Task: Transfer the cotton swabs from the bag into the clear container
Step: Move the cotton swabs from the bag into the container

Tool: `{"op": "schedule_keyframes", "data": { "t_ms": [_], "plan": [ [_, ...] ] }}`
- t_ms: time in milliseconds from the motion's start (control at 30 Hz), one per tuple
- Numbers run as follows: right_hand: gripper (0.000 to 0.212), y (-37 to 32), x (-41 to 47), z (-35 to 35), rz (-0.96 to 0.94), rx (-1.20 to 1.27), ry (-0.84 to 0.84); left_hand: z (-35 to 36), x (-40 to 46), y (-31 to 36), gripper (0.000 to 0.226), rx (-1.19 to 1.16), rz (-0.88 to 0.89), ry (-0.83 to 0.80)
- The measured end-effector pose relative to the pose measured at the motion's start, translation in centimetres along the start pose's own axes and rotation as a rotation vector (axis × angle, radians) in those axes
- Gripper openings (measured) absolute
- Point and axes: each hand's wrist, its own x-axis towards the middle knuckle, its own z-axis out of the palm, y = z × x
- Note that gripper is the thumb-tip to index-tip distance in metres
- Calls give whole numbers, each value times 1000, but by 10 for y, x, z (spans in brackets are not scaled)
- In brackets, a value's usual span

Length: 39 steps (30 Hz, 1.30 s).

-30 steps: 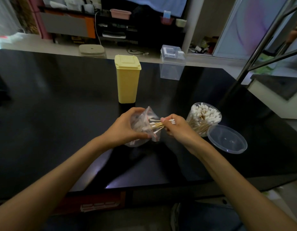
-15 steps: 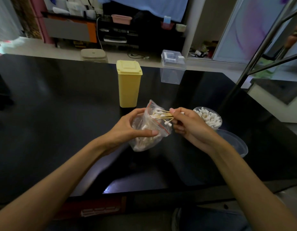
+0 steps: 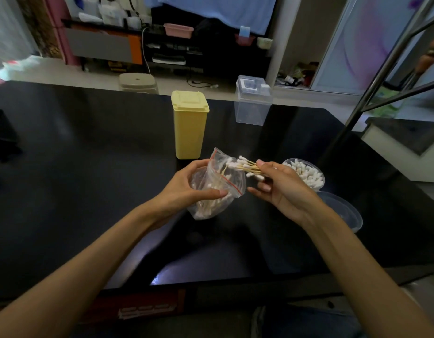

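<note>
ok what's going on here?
A person is moving cotton swabs out of a zip bag into a round clear container on the black table. The left hand grips the bag, which has swabs left in it. The right hand pinches a bunch of swabs just outside the bag's mouth, not yet over the container, which is already packed. Its lid lies beside it.

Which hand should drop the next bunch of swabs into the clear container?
Right. The right hand already pinches a bunch of cotton swabs just outside the bag and sits beside the clear container. The left hand grips the bag, farther from the container.
</note>
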Motion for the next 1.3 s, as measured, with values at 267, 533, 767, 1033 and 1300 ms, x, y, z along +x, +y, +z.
{"op": "schedule_keyframes", "data": {
  "t_ms": [267,533,767,1033,1300],
  "plan": [
    [20,2,1,2,-54,-56,-83,5,-4,4,73,16,-8,-77],
    [17,-3,-3,4,-52,71,-119,3,-3,2,75,38,-2,-21],
    [18,-2,-3,4,-53,67,-125,-2,1,4,70,236,23,-17],
    [19,-3,-1,1,-70,-10,-90,-23,4,-1,117,730,-77,125],
    [18,-16,-5,-2,-205,69,84,20,-10,47,116,819,201,219]
  ]
}}
